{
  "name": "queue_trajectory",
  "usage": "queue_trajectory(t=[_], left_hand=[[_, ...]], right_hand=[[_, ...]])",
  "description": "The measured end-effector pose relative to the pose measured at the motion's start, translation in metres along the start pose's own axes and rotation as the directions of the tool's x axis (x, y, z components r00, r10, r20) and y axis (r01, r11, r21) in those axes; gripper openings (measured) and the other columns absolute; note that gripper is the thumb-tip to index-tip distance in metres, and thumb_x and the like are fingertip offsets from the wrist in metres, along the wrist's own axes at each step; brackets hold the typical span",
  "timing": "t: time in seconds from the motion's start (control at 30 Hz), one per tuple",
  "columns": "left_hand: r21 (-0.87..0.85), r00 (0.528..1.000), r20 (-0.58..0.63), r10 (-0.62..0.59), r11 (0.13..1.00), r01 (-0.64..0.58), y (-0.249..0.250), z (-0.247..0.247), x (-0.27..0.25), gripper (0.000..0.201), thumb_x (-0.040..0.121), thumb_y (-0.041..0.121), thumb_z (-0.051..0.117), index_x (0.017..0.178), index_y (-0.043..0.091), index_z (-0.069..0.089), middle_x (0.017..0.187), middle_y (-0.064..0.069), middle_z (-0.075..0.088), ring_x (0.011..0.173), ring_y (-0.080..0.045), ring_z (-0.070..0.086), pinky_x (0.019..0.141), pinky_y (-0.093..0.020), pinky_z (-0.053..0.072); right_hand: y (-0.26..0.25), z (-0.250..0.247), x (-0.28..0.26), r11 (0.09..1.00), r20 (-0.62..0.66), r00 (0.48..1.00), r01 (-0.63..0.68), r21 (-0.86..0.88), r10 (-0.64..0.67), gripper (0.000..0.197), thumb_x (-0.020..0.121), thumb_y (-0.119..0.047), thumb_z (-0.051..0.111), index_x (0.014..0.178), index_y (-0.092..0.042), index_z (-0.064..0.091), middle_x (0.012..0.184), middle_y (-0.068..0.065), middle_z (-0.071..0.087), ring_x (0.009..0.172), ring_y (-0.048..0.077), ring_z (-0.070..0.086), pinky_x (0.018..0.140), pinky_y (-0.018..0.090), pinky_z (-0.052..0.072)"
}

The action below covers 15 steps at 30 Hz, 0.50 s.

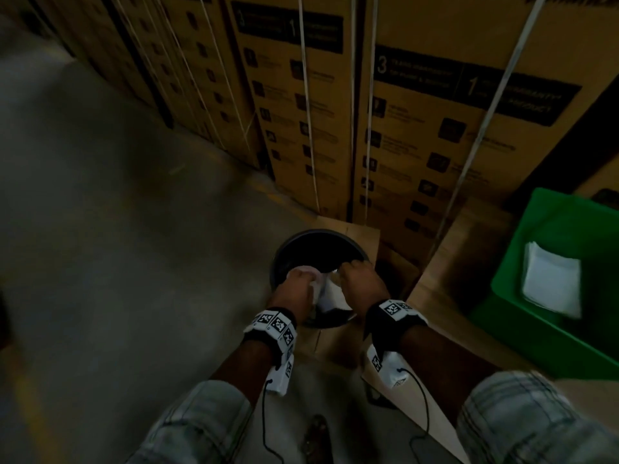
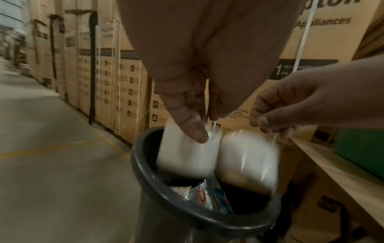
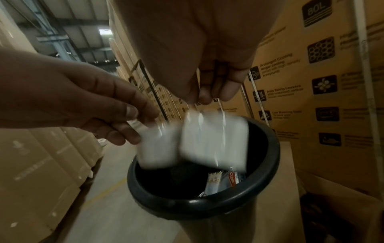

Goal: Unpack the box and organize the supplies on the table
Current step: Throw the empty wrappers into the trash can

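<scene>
Two white packets in clear plastic wrap hang blurred over a black waste bin [image 1: 283, 251]. My left hand [image 1: 296, 286] pinches the top of the left packet [image 2: 187, 156] between thumb and fingers. My right hand [image 1: 360, 277] pinches the plastic at the top of the right packet [image 2: 247, 157]. In the right wrist view the right hand [image 3: 205, 99] is above the right packet [image 3: 214, 143], and the left hand [image 3: 129, 121] holds the other packet [image 3: 158, 148]. I cannot tell whether the two packets are joined.
Printed wrappers [image 2: 207, 195] lie inside the bin [image 2: 145, 174]. Tall strapped cardboard cartons [image 1: 308, 105] stand behind it. A green crate [image 1: 549, 229] with a white stack [image 1: 551, 279] sits at the right on brown cardboard. Bare concrete floor [image 1: 100, 229] lies at the left.
</scene>
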<state>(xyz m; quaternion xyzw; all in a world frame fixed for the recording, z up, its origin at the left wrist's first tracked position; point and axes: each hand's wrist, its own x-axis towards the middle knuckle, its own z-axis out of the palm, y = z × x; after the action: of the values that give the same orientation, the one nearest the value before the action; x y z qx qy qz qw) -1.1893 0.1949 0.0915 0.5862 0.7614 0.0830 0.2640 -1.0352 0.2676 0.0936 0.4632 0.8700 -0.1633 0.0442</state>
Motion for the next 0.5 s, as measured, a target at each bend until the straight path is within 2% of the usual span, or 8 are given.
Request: queue_trajectory(t=[0.1,0.27,0.4,0.5], left_hand=[[0.002,1.0,0.019,0.015,1.0,-0.015,0.011,-0.002,0.006,0.03,0.094,0.018,0.045,0.121,0.011,0.057,0.126,-0.012,0.055,0.115,-0.031,0.055,0.099,-0.039,0.045],[0.036,0.993,0.018,0.113,0.993,-0.114,0.054,0.005,0.003,0.027,0.098,0.021,0.039,0.112,0.01,0.059,0.116,-0.013,0.06,0.107,-0.031,0.059,0.093,-0.04,0.047],[0.076,0.973,0.05,0.227,0.97,-0.23,0.101,0.025,-0.007,0.021,0.094,0.022,0.042,0.104,0.013,0.059,0.109,-0.011,0.063,0.103,-0.03,0.059,0.091,-0.042,0.048],[0.037,0.951,0.077,0.299,0.952,-0.302,0.152,0.048,-0.024,0.019,0.095,0.018,0.043,0.099,0.009,0.059,0.104,-0.012,0.063,0.097,-0.03,0.06,0.085,-0.04,0.049]], right_hand=[[0.007,-0.006,-0.004,0.999,-0.095,0.995,0.032,0.033,-0.029,0.019,0.088,-0.013,0.05,0.105,-0.008,0.057,0.109,0.014,0.059,0.104,0.031,0.051,0.09,0.034,0.036],[0.038,-0.02,-0.042,0.992,-0.203,0.978,0.073,0.104,-0.051,0.015,0.09,-0.012,0.049,0.098,-0.006,0.06,0.101,0.016,0.061,0.098,0.034,0.053,0.085,0.039,0.04],[0.079,-0.025,-0.098,0.997,-0.271,0.962,0.057,0.052,-0.041,0.002,0.08,-0.009,0.06,0.078,-0.01,0.062,0.077,0.012,0.063,0.072,0.032,0.059,0.064,0.034,0.046],[0.12,-0.026,-0.154,0.998,-0.297,0.954,0.046,0.037,-0.033,0.016,0.081,-0.017,0.048,0.074,-0.014,0.062,0.073,0.007,0.064,0.067,0.027,0.06,0.06,0.028,0.047]])
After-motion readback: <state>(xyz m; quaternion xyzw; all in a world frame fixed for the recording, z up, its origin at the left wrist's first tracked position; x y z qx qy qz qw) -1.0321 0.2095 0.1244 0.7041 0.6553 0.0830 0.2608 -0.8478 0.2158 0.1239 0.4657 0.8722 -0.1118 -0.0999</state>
